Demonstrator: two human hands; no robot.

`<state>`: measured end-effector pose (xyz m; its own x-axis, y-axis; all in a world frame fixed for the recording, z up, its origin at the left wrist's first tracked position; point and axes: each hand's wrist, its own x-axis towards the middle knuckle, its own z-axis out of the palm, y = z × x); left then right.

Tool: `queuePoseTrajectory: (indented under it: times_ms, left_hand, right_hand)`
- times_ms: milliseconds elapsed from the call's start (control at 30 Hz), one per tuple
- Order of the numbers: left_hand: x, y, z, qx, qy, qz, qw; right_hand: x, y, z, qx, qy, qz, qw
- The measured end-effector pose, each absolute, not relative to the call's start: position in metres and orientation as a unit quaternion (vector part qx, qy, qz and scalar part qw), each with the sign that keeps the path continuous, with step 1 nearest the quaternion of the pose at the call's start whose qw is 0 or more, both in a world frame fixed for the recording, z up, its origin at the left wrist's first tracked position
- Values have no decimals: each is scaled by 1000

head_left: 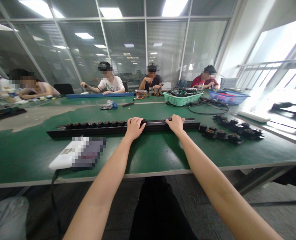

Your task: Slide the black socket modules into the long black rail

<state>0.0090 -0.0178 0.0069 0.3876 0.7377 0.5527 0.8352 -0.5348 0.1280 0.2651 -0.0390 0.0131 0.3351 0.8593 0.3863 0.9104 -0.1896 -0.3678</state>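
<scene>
My left hand (134, 128) curves over the last black motor (144, 121) on a long black rail (98, 130), and my right hand (175, 124) lies on the rail further right (fingers close together, though I cannot tell whether either hand truly grips). The rail runs across the near part of the green bench (25, 160), with a row of motors (95, 125) along it and loose motors (225, 134) just beside its right end

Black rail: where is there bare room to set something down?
Bare green bench top lies in front of the black rail, right of the white item. Crowded: the black round parts right of the rail and along it.
</scene>
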Motion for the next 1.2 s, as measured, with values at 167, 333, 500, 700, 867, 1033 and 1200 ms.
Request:
queuePoseTrajectory:
  times_ms: [167, 333, 500, 700, 867, 1033, 1200]
  left_hand:
    - [9, -19, 8, -829, -475, -283, 85]
    - [8, -19, 7, -830, -474, -280, 87]
    - [8, -18, 6, -830, -476, -279, 85]
    - [7, -17, 6, -829, -474, -284, 85]
    - [7, -19, 6, -830, -473, -285, 81]
    - [8, -19, 6, -829, -472, -290, 79]
    - [8, -20, 7, -829, -475, -284, 78]
  right_hand:
    - [268, -37, 13, -775, -568, -45, 273]
    - [270, -36, 11, -773, -569, -45, 277]
    - [272, -34, 10, -773, -565, -35, 288]
    - [272, -34, 11, -773, -564, -33, 289]
    - [273, -35, 11, -775, -561, -31, 288]
    - [272, -37, 12, -776, -560, -33, 290]
    - [272, -38, 13, -777, -557, -33, 292]
